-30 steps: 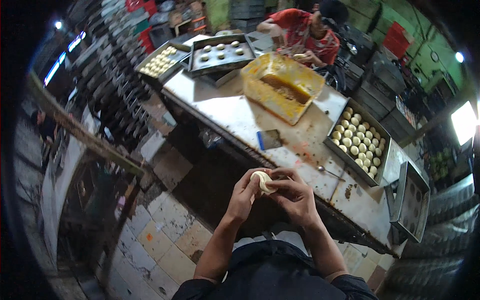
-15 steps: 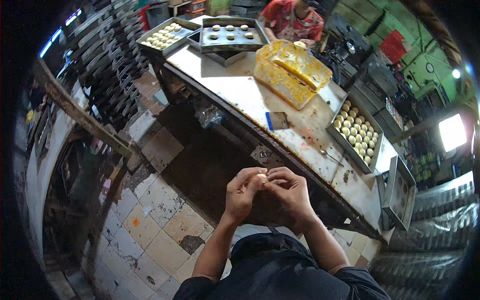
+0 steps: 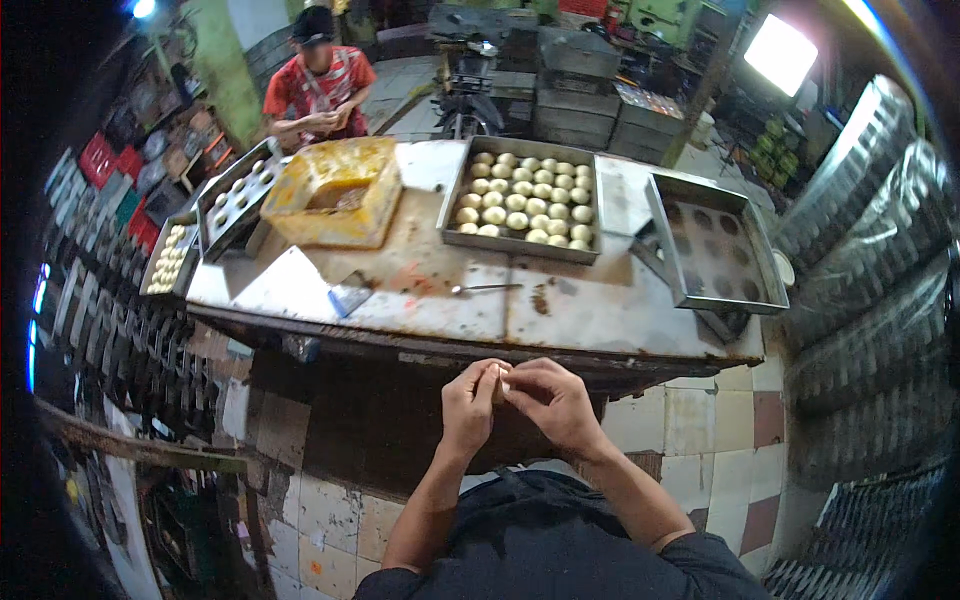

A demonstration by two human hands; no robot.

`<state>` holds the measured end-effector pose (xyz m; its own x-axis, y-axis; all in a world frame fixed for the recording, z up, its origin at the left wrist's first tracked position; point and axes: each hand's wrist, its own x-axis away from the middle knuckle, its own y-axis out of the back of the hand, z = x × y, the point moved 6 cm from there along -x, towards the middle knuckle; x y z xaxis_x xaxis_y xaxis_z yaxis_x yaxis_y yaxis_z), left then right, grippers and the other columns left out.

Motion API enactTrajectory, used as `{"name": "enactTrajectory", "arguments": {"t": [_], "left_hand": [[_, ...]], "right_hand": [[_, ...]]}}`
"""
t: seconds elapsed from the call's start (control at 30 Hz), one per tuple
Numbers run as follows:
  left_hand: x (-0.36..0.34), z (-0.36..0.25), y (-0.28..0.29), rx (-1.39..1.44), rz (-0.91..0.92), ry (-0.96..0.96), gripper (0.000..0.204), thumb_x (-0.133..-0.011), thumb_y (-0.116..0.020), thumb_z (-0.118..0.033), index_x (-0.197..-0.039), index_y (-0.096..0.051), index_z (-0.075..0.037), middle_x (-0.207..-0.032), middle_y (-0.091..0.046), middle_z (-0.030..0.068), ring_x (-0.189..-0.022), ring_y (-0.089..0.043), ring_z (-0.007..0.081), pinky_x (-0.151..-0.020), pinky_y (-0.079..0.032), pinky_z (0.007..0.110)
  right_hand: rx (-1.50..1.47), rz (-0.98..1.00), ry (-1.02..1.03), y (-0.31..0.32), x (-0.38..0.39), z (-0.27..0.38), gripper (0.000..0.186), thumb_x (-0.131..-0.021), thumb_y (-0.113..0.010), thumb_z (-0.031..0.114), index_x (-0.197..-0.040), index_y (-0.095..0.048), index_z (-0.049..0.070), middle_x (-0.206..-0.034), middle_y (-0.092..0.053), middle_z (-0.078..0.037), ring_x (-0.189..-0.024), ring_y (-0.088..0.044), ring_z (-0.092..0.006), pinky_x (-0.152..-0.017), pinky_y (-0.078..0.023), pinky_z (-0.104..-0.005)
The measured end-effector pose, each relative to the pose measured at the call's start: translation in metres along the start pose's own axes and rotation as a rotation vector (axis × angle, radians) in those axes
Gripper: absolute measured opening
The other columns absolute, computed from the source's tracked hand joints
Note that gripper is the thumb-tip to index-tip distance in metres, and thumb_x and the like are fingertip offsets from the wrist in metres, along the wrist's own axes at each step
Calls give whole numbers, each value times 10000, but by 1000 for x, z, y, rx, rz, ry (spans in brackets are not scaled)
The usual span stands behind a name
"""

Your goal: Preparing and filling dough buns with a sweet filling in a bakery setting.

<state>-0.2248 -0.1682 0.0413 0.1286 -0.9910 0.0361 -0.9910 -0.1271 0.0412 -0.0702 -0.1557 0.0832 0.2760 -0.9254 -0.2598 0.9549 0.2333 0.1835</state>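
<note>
Just before the near edge of the table, my left hand [image 3: 467, 408] is closed round a small pale dough ball [image 3: 501, 378], mostly hidden by the fingers. My right hand [image 3: 553, 398] meets it from the other side, thumb and fingers pinching the same ball. Beyond my hands, a metal tray [image 3: 470, 240] holds rows of round pale dough balls [image 3: 516, 202]. A spoon [image 3: 487, 288] lies on the table [image 3: 430, 320], and to its left is a scraper with a blue edge [image 3: 350, 297].
A yellow-smeared tub [image 3: 375, 225] with brown filling stands left, beside trays of dough balls [image 3: 235, 190]. On the right is a metal tray [image 3: 712, 250] with dark round marks. Across the table, a person in a red shirt [image 3: 318, 90] holds something small. Wrapped stacks [image 3: 860, 200] rise at far right.
The view has swung to the right, so the table now lies straight across ahead of me. My hands stay together on the dough ball, which is now more covered by the fingers.
</note>
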Motion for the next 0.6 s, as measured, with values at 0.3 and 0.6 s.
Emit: {"name": "enactTrajectory", "arguments": {"t": [0.3, 0.6], "left_hand": [[-29, -15, -183, 40, 490, 238, 400, -1121, -383, -313, -1066, -582, 28, -890, -645, 72, -832, -633, 148, -778, -501, 303], [-111, -67, -261, -650, 642, -558, 129, -992, -543, -101, -1025, -611, 4, -1009, -671, 177, -1024, -564, 409, -947, -403, 484]], "right_hand": [[-307, -160, -245, 171, 29, -73, 162, -882, -757, 1, -1040, -723, -7, -1019, -600, -19, -968, -572, -97, -784, -479, -240], [-1230, -531, -503, 192, -9, -103, 476, -979, -715, 175, -1377, -511, 11, -1299, -611, -113, -1094, -634, -163, -894, -542, -295]]}}
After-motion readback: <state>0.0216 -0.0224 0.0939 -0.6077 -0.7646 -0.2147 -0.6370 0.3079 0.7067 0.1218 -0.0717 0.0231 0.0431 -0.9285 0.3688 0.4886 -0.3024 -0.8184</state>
